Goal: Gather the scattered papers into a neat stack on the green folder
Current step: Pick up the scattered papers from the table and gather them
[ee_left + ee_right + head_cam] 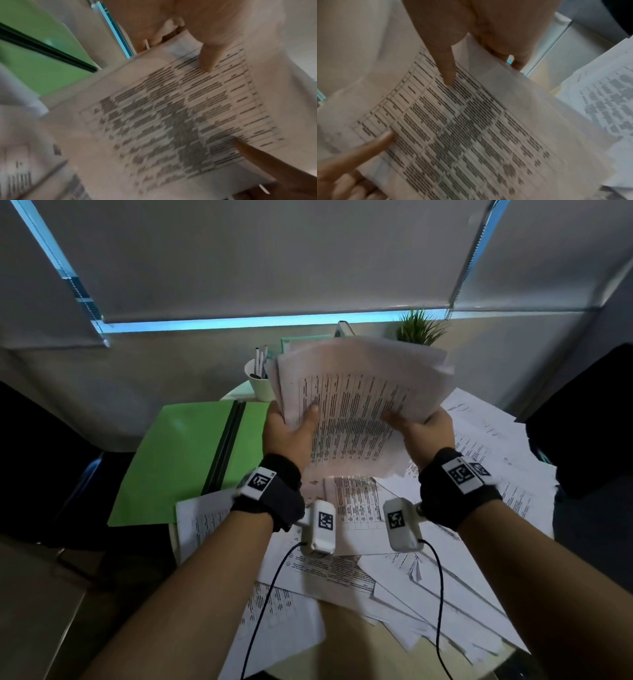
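Note:
I hold a thick bundle of printed papers (pixel 352 402) up above the table with both hands. My left hand (pixel 291 429) grips its left edge, thumb on the printed top sheet. My right hand (pixel 421 429) grips the right edge, thumb on top as well. The left wrist view shows the bundle (pixel 171 115) with the left thumb pressed on it; the right wrist view shows the bundle (pixel 462 128) under the right thumb. The green folder (pixel 181 457) lies flat to the left, a dark band across it. More loose sheets (pixel 394 583) lie scattered on the table beneath my arms.
A white cup with pens (pixel 260 381) stands behind the folder, beside a pale green file (pixel 301 340) and a small plant (pixel 421 328). Dark chairs flank the round table (pixel 346 642) at left and right. One sheet (pixel 202 522) overlaps the folder's near corner.

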{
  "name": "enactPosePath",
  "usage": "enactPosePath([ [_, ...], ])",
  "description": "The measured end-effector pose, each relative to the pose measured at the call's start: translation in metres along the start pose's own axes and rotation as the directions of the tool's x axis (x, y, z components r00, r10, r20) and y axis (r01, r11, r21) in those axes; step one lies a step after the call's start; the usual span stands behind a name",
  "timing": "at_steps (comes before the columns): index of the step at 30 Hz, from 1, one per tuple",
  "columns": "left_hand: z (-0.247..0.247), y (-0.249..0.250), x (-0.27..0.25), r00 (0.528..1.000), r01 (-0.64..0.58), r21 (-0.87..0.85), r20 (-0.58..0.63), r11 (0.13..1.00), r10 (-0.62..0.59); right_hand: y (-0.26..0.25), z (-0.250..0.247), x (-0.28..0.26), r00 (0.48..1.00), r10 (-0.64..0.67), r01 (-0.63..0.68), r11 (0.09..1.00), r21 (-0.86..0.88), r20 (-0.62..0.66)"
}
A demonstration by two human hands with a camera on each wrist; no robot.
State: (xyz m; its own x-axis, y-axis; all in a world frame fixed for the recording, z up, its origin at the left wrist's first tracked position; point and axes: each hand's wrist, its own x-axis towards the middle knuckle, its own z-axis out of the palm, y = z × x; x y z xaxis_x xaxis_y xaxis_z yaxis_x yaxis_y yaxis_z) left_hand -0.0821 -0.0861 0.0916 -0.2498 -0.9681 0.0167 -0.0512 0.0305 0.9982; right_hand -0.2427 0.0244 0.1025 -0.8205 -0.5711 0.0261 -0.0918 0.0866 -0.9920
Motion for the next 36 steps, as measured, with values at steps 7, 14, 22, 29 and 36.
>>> enactPosePath([
  [7, -0.002, -0.009, 0.013, 0.993, -0.053, 0.224, 0.113, 0.973, 0.028, 0.016, 0.006, 0.008, 0.999, 0.014, -0.006, 0.975, -0.222, 0.034],
  [14, 0.006, 0.009, 0.022, 0.991, -0.132, 0.232, 0.033, 0.964, 0.128, -0.006, 0.024, 0.017, 0.994, -0.099, 0.086, 0.974, -0.208, -0.051],
  [22, -0.007, -0.010, 0.011, 0.997, -0.077, 0.249, 0.026, 0.965, 0.073, 0.019, 0.016, 0.011, 1.000, 0.004, -0.007, 0.983, -0.183, -0.019],
  [29, -0.003, -0.008, 0.023, 0.995, -0.099, 0.326, 0.036, 0.940, 0.092, 0.003, 0.024, 0.016, 0.998, -0.065, 0.060, 0.967, -0.247, -0.011],
  [36, -0.004, -0.021, 0.019, 0.991, -0.133, 0.289, 0.014, 0.948, 0.134, 0.014, 0.028, 0.016, 1.000, -0.011, 0.017, 0.969, -0.247, 0.024],
])
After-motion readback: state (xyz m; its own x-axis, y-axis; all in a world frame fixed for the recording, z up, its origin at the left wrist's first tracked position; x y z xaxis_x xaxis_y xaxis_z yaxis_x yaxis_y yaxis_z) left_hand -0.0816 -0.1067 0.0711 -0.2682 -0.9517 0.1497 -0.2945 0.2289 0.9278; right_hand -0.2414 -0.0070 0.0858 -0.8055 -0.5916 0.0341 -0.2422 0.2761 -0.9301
